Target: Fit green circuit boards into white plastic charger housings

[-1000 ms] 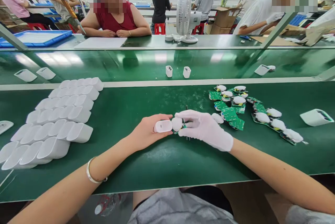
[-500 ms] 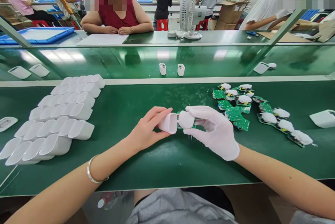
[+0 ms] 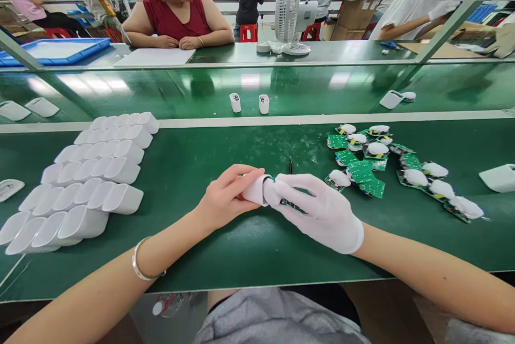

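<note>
Near the middle of the bench, my bare left hand point(image 3: 231, 191) is closed around a white plastic housing point(image 3: 254, 190), its open end facing right. My right hand point(image 3: 317, 204), in a white glove, grips a circuit board point(image 3: 293, 205) with a white rounded pad point(image 3: 272, 192) on top. The board's left end sits at the mouth of the housing; how far inside it reaches is hidden by the fingers. A thin dark prong or wire point(image 3: 290, 165) sticks up behind the glove. Just right of my gloved hand lies another padded circuit board point(image 3: 338, 178).
Rows of white housings point(image 3: 120, 200) stand at the left. More green circuit boards point(image 3: 362, 171) lie in a loose pile at the right, beside a single housing point(image 3: 499, 177). Two small white housings point(image 3: 264, 104) rest on the far strip. A person in red point(image 3: 177, 16) sits opposite, near a fan point(image 3: 288, 11).
My right hand has brought the circuit board left, up against the housing's opening. The housing has tilted slightly. White pieces on the far strip have shifted left.
</note>
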{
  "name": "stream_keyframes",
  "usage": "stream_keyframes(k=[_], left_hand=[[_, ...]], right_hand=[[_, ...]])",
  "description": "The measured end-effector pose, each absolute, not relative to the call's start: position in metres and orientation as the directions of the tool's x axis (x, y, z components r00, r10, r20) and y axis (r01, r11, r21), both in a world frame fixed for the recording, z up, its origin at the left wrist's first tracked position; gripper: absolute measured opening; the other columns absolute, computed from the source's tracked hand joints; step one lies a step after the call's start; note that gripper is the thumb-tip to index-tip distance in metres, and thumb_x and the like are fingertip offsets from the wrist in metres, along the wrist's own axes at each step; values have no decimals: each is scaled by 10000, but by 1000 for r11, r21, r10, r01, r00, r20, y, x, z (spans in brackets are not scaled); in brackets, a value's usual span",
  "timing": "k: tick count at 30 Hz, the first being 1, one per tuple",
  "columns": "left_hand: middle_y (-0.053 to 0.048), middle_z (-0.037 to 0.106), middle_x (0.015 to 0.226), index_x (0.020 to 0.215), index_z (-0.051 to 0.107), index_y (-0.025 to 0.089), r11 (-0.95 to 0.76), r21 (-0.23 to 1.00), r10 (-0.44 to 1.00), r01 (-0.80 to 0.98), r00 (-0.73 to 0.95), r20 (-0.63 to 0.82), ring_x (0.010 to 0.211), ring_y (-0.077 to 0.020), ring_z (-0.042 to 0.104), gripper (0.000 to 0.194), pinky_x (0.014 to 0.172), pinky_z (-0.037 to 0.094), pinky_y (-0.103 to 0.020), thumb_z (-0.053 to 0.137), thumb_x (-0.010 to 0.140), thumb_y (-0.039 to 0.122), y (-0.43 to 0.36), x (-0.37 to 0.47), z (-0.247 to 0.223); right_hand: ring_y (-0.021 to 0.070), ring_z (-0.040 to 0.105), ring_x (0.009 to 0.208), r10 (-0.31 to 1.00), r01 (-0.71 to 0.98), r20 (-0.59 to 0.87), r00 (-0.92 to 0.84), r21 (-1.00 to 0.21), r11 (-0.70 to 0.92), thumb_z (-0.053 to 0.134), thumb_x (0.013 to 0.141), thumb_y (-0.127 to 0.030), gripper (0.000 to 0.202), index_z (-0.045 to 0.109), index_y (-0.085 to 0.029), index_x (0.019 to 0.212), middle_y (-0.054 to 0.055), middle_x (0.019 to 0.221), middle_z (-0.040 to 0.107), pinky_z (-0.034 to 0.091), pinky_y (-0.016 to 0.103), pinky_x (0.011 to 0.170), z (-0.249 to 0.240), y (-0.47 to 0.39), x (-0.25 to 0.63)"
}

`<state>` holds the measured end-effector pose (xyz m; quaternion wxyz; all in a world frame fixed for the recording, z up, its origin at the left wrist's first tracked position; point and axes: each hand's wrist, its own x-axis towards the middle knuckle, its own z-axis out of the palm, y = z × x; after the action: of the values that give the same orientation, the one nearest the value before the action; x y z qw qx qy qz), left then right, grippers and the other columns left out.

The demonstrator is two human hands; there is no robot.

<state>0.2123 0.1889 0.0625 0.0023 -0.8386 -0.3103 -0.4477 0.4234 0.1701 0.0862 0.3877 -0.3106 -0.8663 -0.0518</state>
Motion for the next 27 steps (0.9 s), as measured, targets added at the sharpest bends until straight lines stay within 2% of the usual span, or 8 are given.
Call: stream_keyframes(k=[4, 7, 10, 13, 17, 21, 24, 27], left_hand=[[-67, 648, 992, 1100, 599, 200, -824, 283, 508, 492, 418, 753, 716, -105, 631, 343, 566, 534, -167, 689, 769, 211, 187, 214, 64], [-65, 674, 977, 1068, 604, 183, -812, 355, 556, 464, 428, 713, 696, -98, 628, 336, 494, 511, -138, 702, 752, 236, 185, 216, 66], [-74, 701, 973, 1066, 599, 171, -811, 369, 565, 454, 443, 696, 697, -106, 644, 363, 450, 493, -133, 712, 739, 282, 183, 217, 68], [-87, 720, 973, 1071, 597, 163, -836, 299, 512, 460, 459, 726, 724, -122, 671, 377, 517, 523, -151, 720, 735, 279, 184, 217, 66], [-83, 724, 993, 1111, 591, 172, -867, 275, 469, 415, 497, 730, 673, -106, 673, 393, 570, 529, -157, 709, 749, 268, 185, 218, 62], [-42, 726, 914, 1121, 603, 179, -815, 407, 577, 414, 510, 638, 543, -68, 591, 438, 535, 493, -158, 737, 717, 281, 183, 219, 64], [14, 675, 732, 1112, 625, 175, -693, 542, 719, 475, 500, 483, 543, -78, 543, 491, 536, 468, -176, 762, 673, 348, 182, 218, 68], [53, 564, 612, 1101, 642, 185, -573, 618, 803, 538, 518, 295, 534, -80, 482, 489, 520, 420, -181, 760, 661, 363, 184, 216, 70]], right_hand=[[163, 631, 887, 499, 561, 656, -566, -137, 817, 529, 855, -134, 237, 621, -200, 1063, 69, 963, 661, 541, 292, 786, 87, 168, 421], [204, 571, 1083, 600, 463, 598, -531, -388, 797, 560, 847, -191, 373, 555, -229, 1218, 93, 1166, 606, 489, 378, 931, 88, 166, 422], [212, 512, 1193, 814, 230, 337, -472, -845, 483, 549, 871, -320, 581, 347, -247, 1410, 114, 1384, 465, 443, 414, 998, 86, 167, 423], [203, 547, 1154, 845, 46, 10, -534, -998, 41, 541, 866, -416, 629, 327, -222, 1425, 108, 1347, 515, 443, 409, 992, 83, 173, 421], [201, 617, 1034, 840, 12, -108, -531, -993, -120, 656, 773, -421, 549, 544, -181, 1253, 79, 1155, 651, 488, 371, 923, 84, 177, 414], [168, 657, 788, 866, 204, -48, -498, -977, 63, 588, 817, -450, 396, 638, -168, 1091, 50, 910, 708, 532, 314, 734, 90, 179, 415], [178, 641, 723, 938, 566, 108, -330, -772, 288, 562, 824, -489, 395, 668, -165, 1025, 63, 838, 692, 503, 318, 673, 88, 184, 422], [236, 652, 781, 970, 847, 173, -174, -476, 237, 653, 751, -471, 371, 682, -166, 959, 85, 857, 687, 481, 349, 681, 80, 195, 427]])
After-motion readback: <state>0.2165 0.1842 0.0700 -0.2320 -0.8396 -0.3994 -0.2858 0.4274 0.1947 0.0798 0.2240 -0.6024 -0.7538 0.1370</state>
